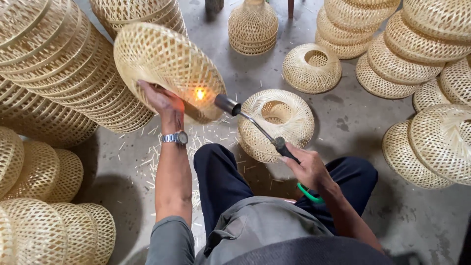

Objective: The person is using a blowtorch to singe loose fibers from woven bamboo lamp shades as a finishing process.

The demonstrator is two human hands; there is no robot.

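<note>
Sitting low, the person's legs and grey shirt fill six o'clock, the face out of view. The right hand (308, 167) is wrapped round a torch (255, 125), fingers closed on its dark handle; a green hose (309, 193) is half hidden below the wrist. The left hand (163, 100), watch (175, 138) on wrist, grips the rim of a woven bamboo shade (169, 68) at eleven o'clock, flame (199, 93) glowing through the lattice. One domed shade (277, 122) sits just beyond the knees. Stacks at nine and two o'clock are cut off, uncountable.

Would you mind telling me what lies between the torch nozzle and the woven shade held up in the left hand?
In the head view, only a small orange flame bridges the torch nozzle and the woven shade; nothing else lies there.
</note>
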